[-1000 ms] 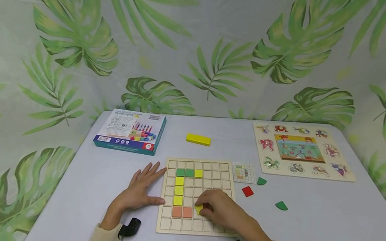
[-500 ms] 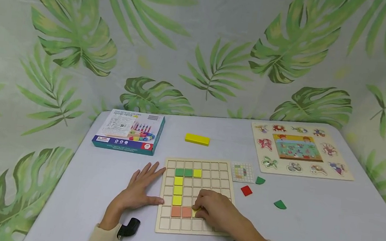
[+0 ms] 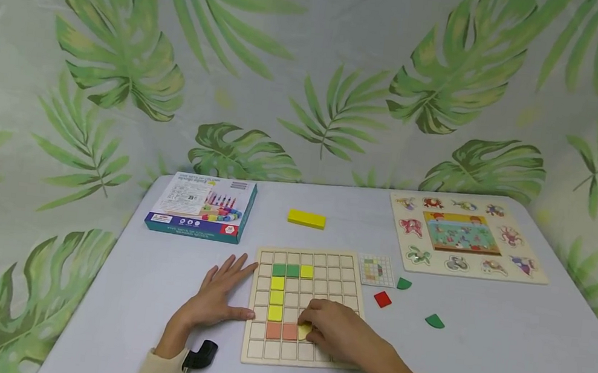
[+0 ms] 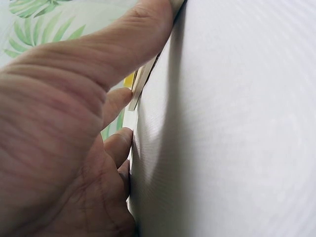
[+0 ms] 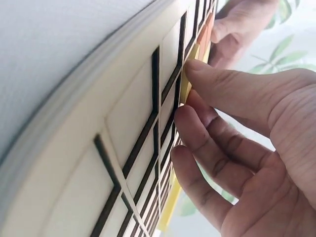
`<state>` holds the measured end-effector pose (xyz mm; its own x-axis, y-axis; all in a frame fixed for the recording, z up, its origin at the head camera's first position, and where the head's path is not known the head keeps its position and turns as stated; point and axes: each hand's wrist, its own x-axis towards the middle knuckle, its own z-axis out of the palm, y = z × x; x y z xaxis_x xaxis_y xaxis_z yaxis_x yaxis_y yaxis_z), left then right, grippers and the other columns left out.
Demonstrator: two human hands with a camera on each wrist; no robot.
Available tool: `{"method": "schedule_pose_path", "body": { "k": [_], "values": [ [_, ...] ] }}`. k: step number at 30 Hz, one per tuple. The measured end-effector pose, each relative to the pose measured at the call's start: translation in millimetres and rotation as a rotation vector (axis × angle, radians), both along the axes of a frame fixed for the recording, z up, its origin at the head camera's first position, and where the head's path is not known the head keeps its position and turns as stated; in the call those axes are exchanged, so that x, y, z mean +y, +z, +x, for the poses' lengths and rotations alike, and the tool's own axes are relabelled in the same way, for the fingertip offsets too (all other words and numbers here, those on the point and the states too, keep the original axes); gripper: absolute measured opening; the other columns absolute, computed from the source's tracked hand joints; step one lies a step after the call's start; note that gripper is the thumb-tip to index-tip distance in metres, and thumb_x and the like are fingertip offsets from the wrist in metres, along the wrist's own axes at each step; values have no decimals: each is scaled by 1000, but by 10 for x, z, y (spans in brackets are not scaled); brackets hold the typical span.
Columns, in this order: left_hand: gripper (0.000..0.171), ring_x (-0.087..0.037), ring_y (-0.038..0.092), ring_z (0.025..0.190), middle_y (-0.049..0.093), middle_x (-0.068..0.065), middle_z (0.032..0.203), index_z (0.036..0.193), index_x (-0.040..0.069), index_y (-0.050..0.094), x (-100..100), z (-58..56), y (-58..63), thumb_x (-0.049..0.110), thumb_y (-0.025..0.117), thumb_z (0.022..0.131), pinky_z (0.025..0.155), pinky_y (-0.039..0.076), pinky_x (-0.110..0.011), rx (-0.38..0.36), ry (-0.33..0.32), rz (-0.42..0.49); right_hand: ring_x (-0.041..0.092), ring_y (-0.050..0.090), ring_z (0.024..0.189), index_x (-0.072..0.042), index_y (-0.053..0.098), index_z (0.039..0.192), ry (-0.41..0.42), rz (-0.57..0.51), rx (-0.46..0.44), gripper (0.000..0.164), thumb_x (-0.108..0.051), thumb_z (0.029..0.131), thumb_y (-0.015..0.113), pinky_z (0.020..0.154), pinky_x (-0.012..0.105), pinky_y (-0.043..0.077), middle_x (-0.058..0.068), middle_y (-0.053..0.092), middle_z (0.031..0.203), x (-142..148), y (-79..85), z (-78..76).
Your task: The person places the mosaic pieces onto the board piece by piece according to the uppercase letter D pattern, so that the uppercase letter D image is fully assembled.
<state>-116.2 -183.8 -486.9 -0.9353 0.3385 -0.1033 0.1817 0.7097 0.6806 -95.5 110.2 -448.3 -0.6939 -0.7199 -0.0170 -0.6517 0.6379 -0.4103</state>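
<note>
A wooden grid board (image 3: 256, 348) lies on the white cloth. My right hand (image 3: 337, 329) is over its lower middle, thumb and fingertips pinching a yellow tile (image 3: 305, 332) at the cell just right of two orange tiles (image 3: 281, 331). The fingers hide part of this tile; in the right wrist view the yellow tile (image 5: 184, 92) sits between thumb and index finger, close against the grid. My left hand (image 3: 212, 301) rests spread on the cloth, thumb and fingertips at the board's left edge. Two green tiles (image 3: 286, 270) and several yellow tiles (image 3: 276, 298) sit in other cells.
A small pattern card (image 3: 377, 271) lies by the board's upper right corner. Nearby are a red square (image 3: 382, 299) and two green quarter-circle pieces (image 3: 435, 321). Farther back are a yellow block (image 3: 306, 219), a boxed bead set (image 3: 201, 206) and a sea-animal puzzle board (image 3: 469, 235).
My right hand has brought the yellow tile slightly left and down, from tilted over the board to the cell beside the orange tiles. The left hand stays in place.
</note>
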Motion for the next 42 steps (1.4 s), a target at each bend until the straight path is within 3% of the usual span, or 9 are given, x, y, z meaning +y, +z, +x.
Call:
{"method": "schedule_pose_path", "body": {
  "k": [7,13,16,20,24,30,36,42],
  "values": [
    [99,-37,1,156,16,-11,168,156,18,37,9,11,0,40,87,73,121,-4,-62,6,-2,-6,7,61,89,-16,74,106,55,29,99,21,-12,85,77,80,26,54,-6,68,99,112,21,1],
    [99,-37,1,156,16,-11,168,156,17,37,9,8,13,41,87,73,121,-5,-63,5,-2,-12,7,61,93,-16,74,111,1,22,42,23,-17,88,76,85,30,55,-8,67,103,335,46,-14],
    [99,-38,1,156,16,-12,168,156,17,38,1,15,20,41,87,73,120,-5,-63,6,0,-13,5,61,90,-17,76,107,-19,-13,25,20,-17,88,77,81,27,55,-9,67,101,495,33,-30],
    [100,-38,1,156,16,-12,168,156,18,38,-11,31,24,40,87,73,121,-5,-63,-2,10,-12,8,64,92,-19,76,104,-40,-26,70,16,-16,88,76,79,28,56,-9,68,101,747,2,-39],
    [100,-36,0,156,15,-10,169,156,18,37,-18,33,23,40,87,73,121,-6,-61,-9,11,-15,16,66,101,-20,75,105,-141,52,121,19,-19,87,77,85,38,56,-8,69,106,996,-6,-25],
    [101,-35,-1,157,14,-9,169,157,19,35,-10,6,19,40,87,73,122,-5,-59,-16,-4,-17,20,65,107,-21,75,103,-321,105,102,22,-20,82,82,91,43,56,-6,68,109,1317,67,21],
    [101,-35,-1,157,14,-10,169,157,18,35,-13,6,11,39,88,73,122,-6,-59,-11,-4,-5,23,65,104,-20,74,101,-407,127,137,26,-18,78,85,86,44,57,-2,67,109,1622,76,13],
    [101,-37,2,156,17,-11,168,156,18,37,1,7,-6,39,88,72,121,-4,-61,6,8,-9,30,65,101,-16,74,101,-456,180,71,28,-17,76,86,84,52,56,5,68,110,1859,34,-29]
  ]
}}
